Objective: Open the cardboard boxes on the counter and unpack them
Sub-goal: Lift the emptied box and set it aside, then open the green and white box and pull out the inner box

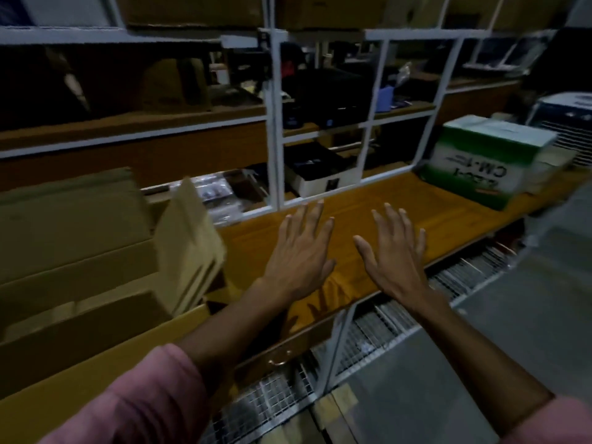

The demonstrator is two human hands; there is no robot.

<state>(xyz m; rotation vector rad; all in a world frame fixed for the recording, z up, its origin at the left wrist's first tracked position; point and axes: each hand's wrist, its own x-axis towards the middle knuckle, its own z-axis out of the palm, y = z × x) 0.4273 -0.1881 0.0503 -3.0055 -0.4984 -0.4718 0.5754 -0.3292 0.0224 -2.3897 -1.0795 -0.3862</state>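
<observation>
Clearly the cardboard boxes (73, 251) stand at the left end of the counter (378, 200), stacked in a pile whose long side runs along the counter edge, and one loose flap (189, 238) leans up at their right side. Another box, white and green (483, 158), sits far on the right end, with its printing upside down. Both hands hover over the bare wood between them, palms down, and neither one holds anything. The left hand (301, 251) has its fingers straight and spread apart, and it is near to the flap, so I judge it is the hand that can reach the brown pile first. The right hand (397, 254) is spread in the same way, and it lies well apart from the white and green box. To begin, both hands must go sideways to the left. Behind the counter there is a white shelf frame (275, 123) with dark goods, too dim to name.
</observation>
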